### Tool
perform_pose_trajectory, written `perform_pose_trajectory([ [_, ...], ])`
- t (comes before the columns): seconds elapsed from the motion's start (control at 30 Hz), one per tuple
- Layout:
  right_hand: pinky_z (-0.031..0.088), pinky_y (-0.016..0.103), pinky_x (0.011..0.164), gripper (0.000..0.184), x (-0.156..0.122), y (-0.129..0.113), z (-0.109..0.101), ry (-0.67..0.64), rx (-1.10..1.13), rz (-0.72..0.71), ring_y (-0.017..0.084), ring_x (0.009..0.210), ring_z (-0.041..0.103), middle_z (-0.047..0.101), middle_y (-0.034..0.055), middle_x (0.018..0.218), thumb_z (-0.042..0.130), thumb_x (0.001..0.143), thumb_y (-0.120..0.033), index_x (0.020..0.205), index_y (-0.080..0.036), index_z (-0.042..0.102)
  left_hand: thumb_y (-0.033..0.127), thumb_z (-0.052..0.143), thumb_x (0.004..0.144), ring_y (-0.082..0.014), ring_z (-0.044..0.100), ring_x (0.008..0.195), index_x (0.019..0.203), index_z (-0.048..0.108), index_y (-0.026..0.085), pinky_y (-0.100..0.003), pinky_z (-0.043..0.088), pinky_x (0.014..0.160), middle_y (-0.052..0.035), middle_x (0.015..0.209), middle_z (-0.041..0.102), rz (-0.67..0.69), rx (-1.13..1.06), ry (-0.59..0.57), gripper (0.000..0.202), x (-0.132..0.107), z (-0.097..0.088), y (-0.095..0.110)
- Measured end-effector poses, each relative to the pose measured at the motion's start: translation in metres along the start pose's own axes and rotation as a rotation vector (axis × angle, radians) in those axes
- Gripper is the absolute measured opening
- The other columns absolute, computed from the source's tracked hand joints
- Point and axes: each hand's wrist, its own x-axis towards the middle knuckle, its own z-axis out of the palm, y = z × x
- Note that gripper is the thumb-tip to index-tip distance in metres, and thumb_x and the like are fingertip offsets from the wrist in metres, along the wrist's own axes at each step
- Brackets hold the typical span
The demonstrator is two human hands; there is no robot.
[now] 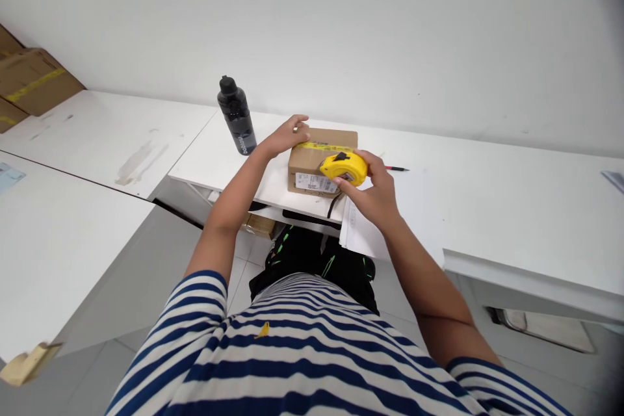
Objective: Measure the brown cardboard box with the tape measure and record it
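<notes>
A yellow tape measure point(345, 169) is gripped in my right hand point(380, 192), above the front right part of a small cardboard box point(298, 162). No drawn-out blade shows. The box has yellow tape across its top and a white printed label point(312, 182) on its front. My left hand point(287, 136) touches the box at its far left edge, fingers apart, one stretched out above the others; part of the fingers' contact is hard to make out. A dark strap point(334, 206) hangs below the tape measure, over the table's front edge.
A dark water bottle point(237, 118) stands left of the box. Paper sheets point(363, 234) and a red and black pen point(397, 169) lie to the right. Larger cardboard boxes point(41, 81) are stacked at the far left. A wall runs behind the white table point(511, 208).
</notes>
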Motion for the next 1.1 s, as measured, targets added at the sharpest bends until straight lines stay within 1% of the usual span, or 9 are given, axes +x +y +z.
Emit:
perform_pose_trajectory([
  [0.07,0.062,0.058,0.1,0.06,0.005,0.007,-0.001,-0.054,-0.083,-0.027,0.036,0.12,0.073,0.073,0.0121,0.137,0.074,0.091,-0.057,0.142,-0.031,0.058,0.041,0.065,0.089,-0.0268,0.06,0.137,0.153,0.047,0.015,-0.038,0.049,0.114,-0.0177,0.159,0.051,-0.023,0.091,0.079,0.071,-0.018,-0.001,-0.002],
  [0.2,0.061,0.06,0.096,0.057,0.021,0.021,-0.004,-0.144,-0.192,-0.097,0.039,0.118,0.073,0.075,0.0141,0.134,0.07,0.094,-0.057,0.142,-0.029,0.059,0.06,0.069,0.085,-0.0301,0.064,0.123,0.14,0.059,0.021,-0.04,0.05,0.103,-0.0135,0.14,0.06,-0.135,0.374,0.241,0.069,-0.082,-0.008,0.001],
  [0.27,0.061,0.059,0.097,0.057,0.032,0.023,-0.004,-0.173,-0.136,-0.151,0.037,0.118,0.073,0.074,0.013,0.134,0.07,0.094,-0.055,0.144,-0.031,0.058,0.066,0.067,0.087,-0.0276,0.068,0.107,0.144,0.056,0.024,-0.037,0.051,0.09,-0.0088,0.122,0.067,-0.19,0.381,0.207,0.072,-0.109,-0.01,0.004],
  [0.37,0.059,0.058,0.1,0.055,0.052,0.016,0.001,-0.208,0.04,-0.246,0.034,0.119,0.071,0.073,0.0099,0.133,0.071,0.095,-0.052,0.146,-0.035,0.06,0.07,0.057,0.094,-0.0227,0.068,0.092,0.146,0.053,0.026,-0.032,0.047,0.079,-0.0023,0.099,0.069,-0.189,0.286,0.153,0.068,-0.131,-0.005,0.006],
  [0.53,0.059,0.055,0.1,0.056,0.08,-0.013,0.012,-0.285,0.225,-0.345,0.03,0.119,0.069,0.071,0.0061,0.131,0.074,0.094,-0.046,0.148,-0.04,0.06,0.063,0.042,0.106,-0.0177,0.061,0.078,0.127,0.061,0.025,-0.03,0.042,0.071,0.0006,0.082,0.063,-0.064,0.223,0.358,0.047,-0.141,0.007,0.012],
  [0.7,0.058,0.058,0.102,0.058,0.084,-0.039,0.012,-0.238,0.191,-0.477,0.032,0.121,0.067,0.07,0.0066,0.131,0.071,0.097,-0.044,0.152,-0.042,0.055,0.072,0.05,0.101,-0.0102,0.048,0.062,0.088,0.055,0.022,-0.027,0.04,0.061,0.0012,0.074,0.056,0.128,-0.204,0.137,0.052,-0.141,0.014,0.027],
  [0.8,0.057,0.062,0.104,0.056,0.081,-0.043,0.0,-0.282,0.086,-0.433,0.035,0.124,0.065,0.07,0.0082,0.133,0.067,0.098,-0.051,0.153,-0.041,0.055,0.065,0.065,0.096,-0.0073,0.038,0.056,0.076,0.046,0.022,-0.025,0.034,0.057,0.0047,0.065,0.044,0.129,-0.348,0.116,0.051,-0.135,0.01,0.028],
  [0.93,0.056,0.063,0.108,0.06,0.076,-0.024,-0.037,-0.351,-0.036,-0.331,0.037,0.127,0.065,0.069,0.0095,0.14,0.067,0.098,-0.055,0.155,-0.041,0.054,0.052,0.063,0.096,-0.0073,0.027,0.052,0.071,0.039,0.023,-0.027,0.029,0.054,0.0066,0.06,0.031,0.035,-0.432,0.221,0.046,-0.129,-0.009,0.011],
  [1.1,0.06,0.055,0.103,0.057,0.074,0.024,-0.076,-0.349,-0.033,-0.188,0.032,0.12,0.071,0.072,0.008,0.135,0.072,0.096,-0.053,0.15,-0.042,0.06,0.057,0.051,0.098,-0.0085,0.021,0.049,0.069,0.031,0.024,-0.027,0.029,0.052,0.0076,0.057,0.022,-0.138,-0.541,0.225,0.049,-0.114,-0.021,-0.03],
])
